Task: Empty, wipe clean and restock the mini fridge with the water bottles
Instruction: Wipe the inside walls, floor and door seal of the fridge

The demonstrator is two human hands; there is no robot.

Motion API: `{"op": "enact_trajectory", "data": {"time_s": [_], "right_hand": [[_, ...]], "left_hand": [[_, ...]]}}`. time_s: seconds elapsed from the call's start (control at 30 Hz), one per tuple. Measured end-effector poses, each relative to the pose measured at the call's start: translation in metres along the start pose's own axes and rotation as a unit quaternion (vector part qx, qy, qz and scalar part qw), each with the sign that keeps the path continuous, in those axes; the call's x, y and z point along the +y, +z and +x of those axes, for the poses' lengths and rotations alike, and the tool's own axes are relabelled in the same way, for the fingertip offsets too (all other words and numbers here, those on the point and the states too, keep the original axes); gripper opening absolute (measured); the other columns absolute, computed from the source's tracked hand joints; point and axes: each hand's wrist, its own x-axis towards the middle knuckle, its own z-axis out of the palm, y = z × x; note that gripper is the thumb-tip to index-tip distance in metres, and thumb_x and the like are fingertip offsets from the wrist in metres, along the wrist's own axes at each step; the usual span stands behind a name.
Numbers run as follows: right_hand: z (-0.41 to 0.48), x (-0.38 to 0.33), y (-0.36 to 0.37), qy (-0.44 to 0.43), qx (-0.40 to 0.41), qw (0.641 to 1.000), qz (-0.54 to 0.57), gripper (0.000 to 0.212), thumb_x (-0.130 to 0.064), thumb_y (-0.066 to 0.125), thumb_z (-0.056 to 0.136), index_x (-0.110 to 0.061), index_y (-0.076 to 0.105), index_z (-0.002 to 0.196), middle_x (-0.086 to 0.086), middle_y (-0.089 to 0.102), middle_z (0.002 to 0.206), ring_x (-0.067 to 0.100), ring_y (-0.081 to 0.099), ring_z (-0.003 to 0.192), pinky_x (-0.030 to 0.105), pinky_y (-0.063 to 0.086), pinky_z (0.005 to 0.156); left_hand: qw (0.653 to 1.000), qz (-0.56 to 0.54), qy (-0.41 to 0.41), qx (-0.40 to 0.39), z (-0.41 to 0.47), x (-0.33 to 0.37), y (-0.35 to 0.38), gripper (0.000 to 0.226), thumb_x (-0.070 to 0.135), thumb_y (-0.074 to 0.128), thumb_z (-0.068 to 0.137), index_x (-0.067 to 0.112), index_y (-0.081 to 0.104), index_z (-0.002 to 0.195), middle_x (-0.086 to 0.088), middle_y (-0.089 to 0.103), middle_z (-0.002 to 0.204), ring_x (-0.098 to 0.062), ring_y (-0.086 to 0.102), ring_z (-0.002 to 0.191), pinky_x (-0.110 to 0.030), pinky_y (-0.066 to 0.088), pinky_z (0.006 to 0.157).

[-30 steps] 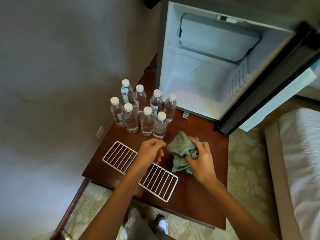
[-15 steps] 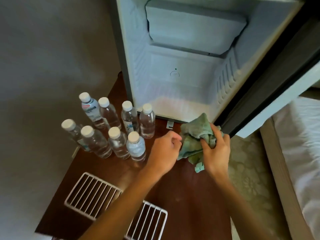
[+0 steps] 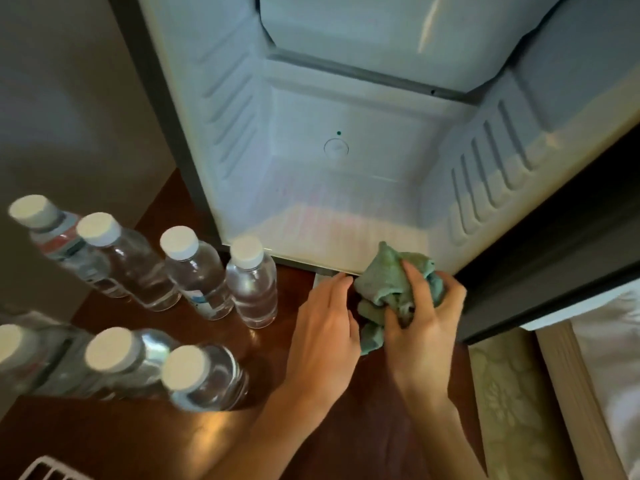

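White plastic fills the top of the view: the mini fridge (image 3: 346, 150) stands wide open on the counter (image 3: 311, 445), with ribbed walls left and right and a broad floor of open room behind its front lip. The dark door (image 3: 554, 271) swings out to the right and hems in that side. Beyond the counter's right edge lie patterned carpet (image 3: 502, 403) and the edge of a bed (image 3: 616, 375).

Left of the fridge, the water bottles (image 3: 197, 271) stand upright in two rows with white caps on. The last bottle of the back row is just beside the fridge's lower left corner.

Now the hands, in the gap between bottles and door! The right hand (image 3: 422, 327) grips the green cloth (image 3: 388, 282), fingers (image 3: 415, 289) curled round the bunched wad. The cloth is right at the front lip, its top fold just over it. The left hand (image 3: 325, 323) sits beside it, fingers loosely straight, tips at the cloth's left edge, holding nothing.

Bottom left, a corner of the white wire shelf (image 3: 45, 469) peeks in.
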Motion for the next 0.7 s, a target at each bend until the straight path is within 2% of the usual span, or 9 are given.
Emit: {"op": "enact_trajectory", "data": {"time_s": [0.1, 0.17, 0.3, 0.37, 0.43, 0.5, 0.57, 0.63, 0.7], "right_hand": [[0.001, -0.010, 0.013, -0.015, -0.014, 0.999, -0.024, 0.072, -0.007, 0.076, 0.076, -0.014, 0.048, 0.142, 0.014, 0.032, 0.139, 0.029, 0.041, 0.117, 0.043, 0.048, 0.097], [0.003, -0.011, 0.018, -0.002, -0.002, 0.999, -0.032, 0.070, -0.012, 0.072, 0.076, -0.012, 0.048, 0.141, 0.014, 0.031, 0.142, 0.029, 0.037, 0.114, 0.047, 0.048, 0.094], [0.015, -0.008, 0.013, 0.028, 0.027, 0.997, -0.066, 0.065, -0.024, 0.058, 0.079, -0.004, 0.047, 0.139, 0.016, 0.027, 0.149, 0.036, 0.033, 0.118, 0.058, 0.045, 0.095], [0.018, -0.009, 0.008, 0.007, 0.028, 0.996, -0.082, 0.062, -0.022, 0.056, 0.084, -0.002, 0.044, 0.142, 0.016, 0.025, 0.150, 0.037, 0.034, 0.122, 0.057, 0.046, 0.095], [0.021, -0.013, 0.003, -0.016, 0.022, 0.997, -0.067, 0.064, -0.012, 0.061, 0.087, -0.005, 0.038, 0.146, 0.015, 0.022, 0.151, 0.035, 0.039, 0.125, 0.052, 0.052, 0.091], [0.025, -0.018, -0.003, -0.017, 0.020, 0.999, -0.041, 0.074, -0.002, 0.067, 0.082, -0.012, 0.033, 0.147, 0.014, 0.020, 0.150, 0.032, 0.048, 0.118, 0.041, 0.057, 0.081], [0.028, -0.022, -0.009, -0.019, 0.037, 0.999, -0.032, 0.076, 0.004, 0.072, 0.077, -0.012, 0.034, 0.141, 0.017, 0.022, 0.148, 0.033, 0.049, 0.115, 0.035, 0.055, 0.080], [0.030, -0.021, -0.009, -0.024, 0.054, 0.997, -0.049, 0.068, 0.002, 0.074, 0.075, -0.006, 0.040, 0.133, 0.022, 0.025, 0.146, 0.037, 0.043, 0.123, 0.040, 0.052, 0.090], [0.032, -0.019, 0.004, -0.029, 0.032, 0.991, -0.123, 0.060, -0.004, 0.075, 0.076, -0.003, 0.046, 0.129, 0.024, 0.031, 0.144, 0.041, 0.038, 0.123, 0.052, 0.046, 0.094]], "left_hand": [[1.000, 0.000, 0.004, -0.002, 0.011, -0.006, 0.015, 0.053, 0.013, 0.050, 0.089, 0.013, 0.043, 0.142, 0.000, 0.044, 0.144, -0.016, 0.037, 0.137, -0.028, 0.031, 0.111], [1.000, 0.008, 0.005, -0.010, 0.012, -0.012, 0.026, 0.059, 0.013, 0.055, 0.091, 0.013, 0.038, 0.147, -0.001, 0.037, 0.151, -0.017, 0.028, 0.144, -0.031, 0.028, 0.114], [0.998, 0.049, 0.032, -0.014, 0.012, -0.027, 0.040, 0.066, 0.008, 0.055, 0.083, 0.010, 0.038, 0.147, -0.007, 0.038, 0.153, -0.026, 0.029, 0.145, -0.047, 0.040, 0.109], [0.996, 0.069, 0.048, -0.030, 0.015, -0.028, 0.040, 0.074, 0.008, 0.060, 0.080, 0.019, 0.034, 0.147, -0.007, 0.035, 0.154, -0.028, 0.027, 0.146, -0.049, 0.041, 0.107], [0.990, 0.096, 0.093, -0.043, 0.018, -0.019, 0.037, 0.063, 0.020, 0.055, 0.085, 0.031, 0.034, 0.143, -0.001, 0.035, 0.154, -0.028, 0.023, 0.147, -0.051, 0.035, 0.110], [0.983, 0.106, 0.142, -0.044, 0.022, -0.008, 0.031, 0.048, 0.038, 0.039, 0.091, 0.034, 0.041, 0.138, 0.007, 0.040, 0.150, -0.026, 0.019, 0.148, -0.052, 0.030, 0.111], [0.981, 0.096, 0.159, -0.062, 0.028, -0.003, 0.026, 0.048, 0.042, 0.032, 0.092, 0.035, 0.041, 0.138, 0.013, 0.037, 0.150, -0.025, 0.010, 0.150, -0.054, 0.026, 0.110], [0.978, 0.102, 0.165, -0.077, 0.036, -0.005, 0.024, 0.047, 0.038, 0.031, 0.091, 0.036, 0.039, 0.137, 0.015, 0.038, 0.149, -0.026, 0.007, 0.151, -0.056, 0.020, 0.111], [0.973, 0.141, 0.163, -0.080, 0.042, -0.011, 0.025, 0.044, 0.038, 0.037, 0.091, 0.035, 0.044, 0.134, 0.013, 0.047, 0.144, -0.031, 0.017, 0.149, -0.056, 0.015, 0.109]]}}
